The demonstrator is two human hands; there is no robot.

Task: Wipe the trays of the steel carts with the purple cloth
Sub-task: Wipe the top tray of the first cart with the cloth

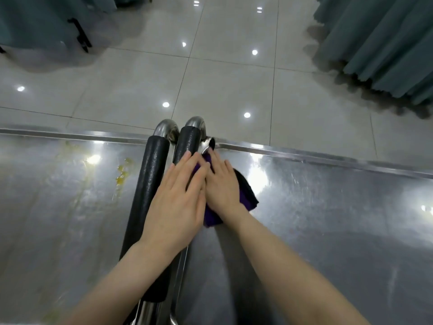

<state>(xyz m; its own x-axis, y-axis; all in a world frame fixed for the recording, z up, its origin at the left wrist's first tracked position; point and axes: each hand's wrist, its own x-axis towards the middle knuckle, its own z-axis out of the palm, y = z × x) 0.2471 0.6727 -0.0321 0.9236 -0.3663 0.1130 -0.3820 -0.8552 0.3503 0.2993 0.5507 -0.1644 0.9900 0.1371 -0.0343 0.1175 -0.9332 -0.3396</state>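
Observation:
Two steel cart trays stand side by side: the left tray (58,207) and the right tray (328,219). Their black foam-covered handles (145,188) run between them. The purple cloth (247,195) lies on the right tray's far left corner, close to the handle. My right hand (222,184) presses flat on the cloth with straight fingers. My left hand (178,198) lies flat over the handle, its fingertips on the cloth beside the right hand. Most of the cloth is hidden under both hands.
Yellowish stains (123,174) mark the left tray near its far edge. Beyond the trays is glossy tiled floor (222,78). Teal draped tablecloths hang at far left (35,24) and far right (386,48), with a black chair leg (82,36).

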